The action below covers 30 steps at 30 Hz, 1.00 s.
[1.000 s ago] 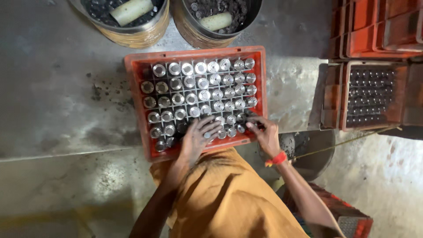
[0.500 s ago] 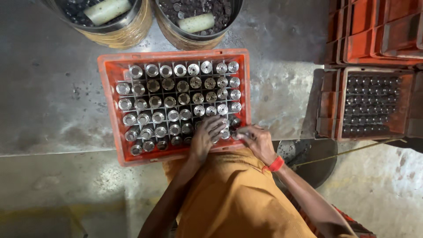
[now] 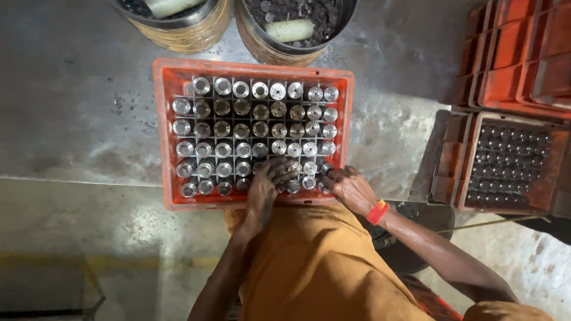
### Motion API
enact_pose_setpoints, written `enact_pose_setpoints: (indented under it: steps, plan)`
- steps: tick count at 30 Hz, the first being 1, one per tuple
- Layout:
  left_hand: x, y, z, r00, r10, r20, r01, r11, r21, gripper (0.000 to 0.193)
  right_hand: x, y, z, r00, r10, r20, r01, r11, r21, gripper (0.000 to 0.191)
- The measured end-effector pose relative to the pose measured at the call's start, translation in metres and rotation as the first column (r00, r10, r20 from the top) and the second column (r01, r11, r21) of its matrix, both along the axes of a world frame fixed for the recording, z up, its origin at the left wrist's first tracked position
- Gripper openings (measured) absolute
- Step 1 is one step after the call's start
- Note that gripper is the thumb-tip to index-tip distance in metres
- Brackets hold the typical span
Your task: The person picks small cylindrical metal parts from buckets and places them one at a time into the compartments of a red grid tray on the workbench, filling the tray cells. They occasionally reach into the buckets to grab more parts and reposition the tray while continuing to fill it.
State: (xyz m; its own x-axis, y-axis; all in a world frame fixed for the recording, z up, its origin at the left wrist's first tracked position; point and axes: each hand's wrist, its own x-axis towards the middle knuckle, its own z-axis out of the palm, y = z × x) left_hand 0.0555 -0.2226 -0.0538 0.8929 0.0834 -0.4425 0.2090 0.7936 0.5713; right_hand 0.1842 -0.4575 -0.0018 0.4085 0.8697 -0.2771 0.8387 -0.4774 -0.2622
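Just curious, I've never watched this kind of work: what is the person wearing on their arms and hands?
Both hands are bare, no gloves. The right hand has a red band with a yellow patch at the wrist. The left hand wears nothing. Forearms are uncovered; the garment is mustard-orange.

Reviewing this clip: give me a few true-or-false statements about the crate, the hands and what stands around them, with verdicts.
1. Both hands rest at the near edge of the red crate. True: left hand, right hand.
2. The crate holds shiny metal cylinders standing in a grid. True.
3. The right wrist is bare. False: it wears a red wristband.
4. The two round bins beyond the crate are empty. False: they hold dark small parts and a pale roll each.
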Motion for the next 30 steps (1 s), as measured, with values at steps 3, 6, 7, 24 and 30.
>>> enact_pose_setpoints:
  steps: [3,6,7,24,30]
  plan:
    - [-0.002,0.003,0.003,0.991,0.019,-0.129,-0.032,0.995,-0.099,0.052,0.003,0.0,-0.004,0.998,-0.005,-0.06,0.004,1.0,-0.026,0.029]
    - [-0.005,0.007,0.005,0.988,0.067,-0.14,-0.09,0.982,-0.165,0.048,0.01,0.008,-0.001,0.99,-0.031,-0.137,0.035,0.999,0.03,0.028]
    - [-0.007,0.008,0.006,0.99,0.087,-0.109,-0.102,0.984,-0.146,0.049,0.015,0.013,0.004,0.988,-0.042,-0.151,0.054,0.996,0.077,0.03]
    - [-0.053,0.04,0.037,0.955,0.296,-0.03,-0.222,0.777,0.59,0.05,0.29,0.271,0.063,0.952,-0.289,0.102,0.292,0.956,-0.013,0.067]
    - [-0.059,0.035,0.049,0.959,0.24,-0.15,0.079,0.282,0.956,0.021,0.272,0.301,0.043,0.933,-0.359,-0.015,0.343,0.904,-0.254,0.073]
